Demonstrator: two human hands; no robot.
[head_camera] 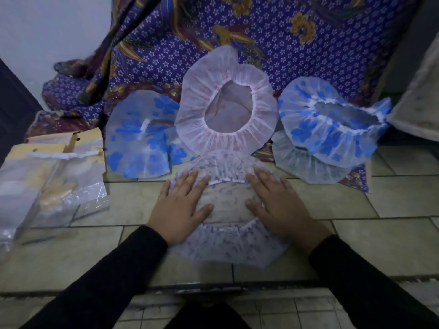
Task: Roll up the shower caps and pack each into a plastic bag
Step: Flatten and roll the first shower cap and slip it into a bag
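Tiled ledge (356,205) holds speckled cap (228,248); left hand (180,210), right hand (278,205) press its sides, fingers straight.

A single wide-angle camera, worn on the person's head, faces forward and steeply down onto the tiled surface (332,200), whose tile joints curve near the frame edges. The viewpoint is close: the left hand (183,210) and right hand (278,205) lie at frame centre, and the black sleeves (107,276) enter from the lower corners. The upper frame reaches a patterned cloth (261,32) draped behind the work area.
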